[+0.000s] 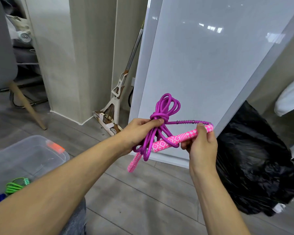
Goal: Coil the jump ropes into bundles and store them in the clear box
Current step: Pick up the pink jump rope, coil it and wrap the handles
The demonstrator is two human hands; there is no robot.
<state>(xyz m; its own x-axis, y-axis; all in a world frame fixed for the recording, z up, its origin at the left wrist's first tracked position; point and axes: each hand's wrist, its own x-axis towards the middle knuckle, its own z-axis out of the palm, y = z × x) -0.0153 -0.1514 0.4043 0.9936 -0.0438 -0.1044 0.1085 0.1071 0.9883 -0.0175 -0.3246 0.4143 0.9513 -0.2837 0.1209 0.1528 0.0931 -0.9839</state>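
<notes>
The left hand gripped the coiled purple jump rope at its wrapped middle, fingers curled round the bundle. The right hand pinched one pink handle; the other handle hung below. The clear box sat on the floor at left, a green rope inside.

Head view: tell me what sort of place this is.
Probably a room in a home: a mop leans in the corner, a full black rubbish bag sits on the plank floor, and a chair stands at the left.
</notes>
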